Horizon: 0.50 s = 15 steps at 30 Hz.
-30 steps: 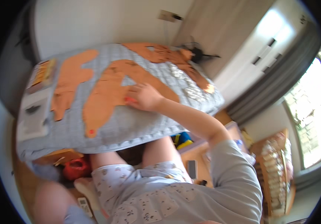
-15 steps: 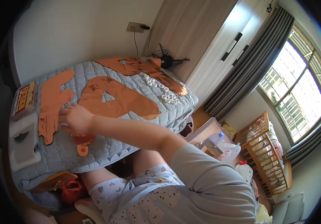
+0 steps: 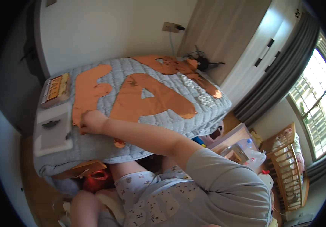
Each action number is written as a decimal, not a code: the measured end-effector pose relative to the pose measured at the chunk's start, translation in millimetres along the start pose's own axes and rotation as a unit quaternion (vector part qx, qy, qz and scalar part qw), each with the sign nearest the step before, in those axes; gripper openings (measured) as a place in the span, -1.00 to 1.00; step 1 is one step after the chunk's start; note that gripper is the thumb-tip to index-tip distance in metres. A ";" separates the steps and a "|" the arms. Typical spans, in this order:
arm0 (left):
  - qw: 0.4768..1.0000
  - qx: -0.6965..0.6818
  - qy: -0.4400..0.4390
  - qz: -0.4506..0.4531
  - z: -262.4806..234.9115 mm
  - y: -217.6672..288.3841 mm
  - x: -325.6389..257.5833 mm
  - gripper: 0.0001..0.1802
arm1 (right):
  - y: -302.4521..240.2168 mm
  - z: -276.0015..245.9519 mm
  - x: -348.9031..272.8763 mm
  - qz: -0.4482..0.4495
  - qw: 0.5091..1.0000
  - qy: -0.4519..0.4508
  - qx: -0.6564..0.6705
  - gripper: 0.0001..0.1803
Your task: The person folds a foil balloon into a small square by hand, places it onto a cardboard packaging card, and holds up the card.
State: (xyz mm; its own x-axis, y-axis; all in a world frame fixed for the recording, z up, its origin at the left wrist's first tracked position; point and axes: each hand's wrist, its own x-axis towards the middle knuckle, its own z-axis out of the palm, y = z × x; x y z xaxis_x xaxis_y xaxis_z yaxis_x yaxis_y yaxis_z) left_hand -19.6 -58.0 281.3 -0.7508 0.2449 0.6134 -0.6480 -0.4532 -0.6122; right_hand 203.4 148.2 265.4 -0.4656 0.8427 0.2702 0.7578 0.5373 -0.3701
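My right hand (image 3: pixel 94 122) reaches across the bed, and its curled fingers close on the lower end of a flat copper-coloured foil balloon (image 3: pixel 91 83). Under the forearm a wider foil balloon (image 3: pixel 147 99) with a triangular opening lies spread out. A small orange-red piece (image 3: pixel 119 143) peeks out below the forearm, mostly covered by it. Farther back more foil balloons (image 3: pixel 159 65) overlap, with white rolls (image 3: pixel 204 99) beside them. My left hand is out of view; a blurred bare limb shows at the lower left, and I cannot tell whose it is.
A boxed package (image 3: pixel 56 90) and a white tray-like case (image 3: pixel 53 132) lie at the bed's left end. Below the bed edge sits a red bag (image 3: pixel 96 179). A wooden crib (image 3: pixel 286 174) stands right, near a plastic bag (image 3: pixel 254 158). A black device (image 3: pixel 204 62) rests in the back corner.
My right hand has moved left and nearer, down onto the balloon's lower end. The view has swung left, and a blurred limb shows more fully at the lower left.
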 end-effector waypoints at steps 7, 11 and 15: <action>0.815 0.575 -0.050 -0.056 -52.9 -128.9 -36.1 -0.78 | 32.3 7.1 -15.7 -0.035 0.999 0.008 0.034 -0.73; 0.691 0.662 -0.021 -0.289 -125.5 -133.0 -74.7 -0.44 | 35.2 11.5 -13.0 -0.024 0.999 0.024 0.023 -0.70; 0.495 0.801 -0.178 -0.286 -145.4 -139.4 -75.0 -0.38 | 40.3 12.7 -8.1 0.071 0.995 0.034 0.061 -0.66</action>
State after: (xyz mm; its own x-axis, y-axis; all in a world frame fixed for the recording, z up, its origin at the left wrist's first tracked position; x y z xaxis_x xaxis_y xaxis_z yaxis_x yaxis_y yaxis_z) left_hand 108.4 111.5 248.0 -0.2485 0.6881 0.6818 0.4054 -0.5654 0.7183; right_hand 232.0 163.4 237.0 -0.3225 0.9087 0.2652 0.7508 0.4162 -0.5129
